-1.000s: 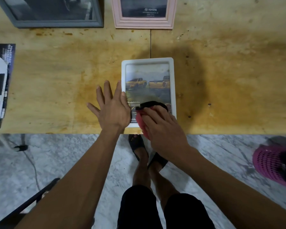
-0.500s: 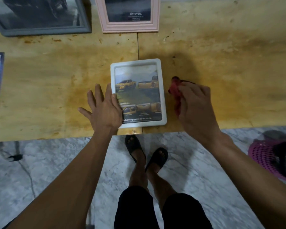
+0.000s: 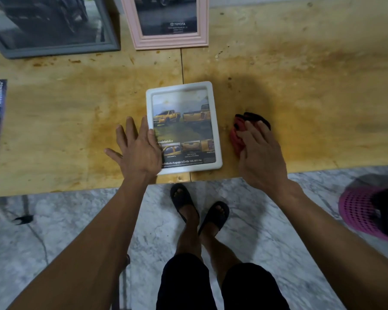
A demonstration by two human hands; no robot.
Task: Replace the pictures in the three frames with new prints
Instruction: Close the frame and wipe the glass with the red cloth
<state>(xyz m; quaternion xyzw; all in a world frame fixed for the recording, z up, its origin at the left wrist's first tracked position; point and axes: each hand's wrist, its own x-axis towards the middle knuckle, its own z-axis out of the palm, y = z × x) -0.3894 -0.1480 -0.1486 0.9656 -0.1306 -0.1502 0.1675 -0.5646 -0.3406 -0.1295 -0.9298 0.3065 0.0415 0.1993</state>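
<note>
While the white frame (image 3: 184,128) lies flat near the front edge of the tabletop (image 3: 300,86), one hand steadies it and the other rests on a cloth.

Its rounded white border surrounds a print of yellow pickup trucks with a band of text along the bottom. The left hand (image 3: 139,151) lies with fingers straight and spread, its thumb side pressing on the frame's left edge and lower-left corner. The right hand (image 3: 260,151) rests on a red and black cloth (image 3: 238,135) just beside the frame's right edge, fingers loosely bent over it; a firm grip cannot be told. A pink frame (image 3: 168,41) and a grey frame (image 3: 54,48) lie at the far edge.
</note>
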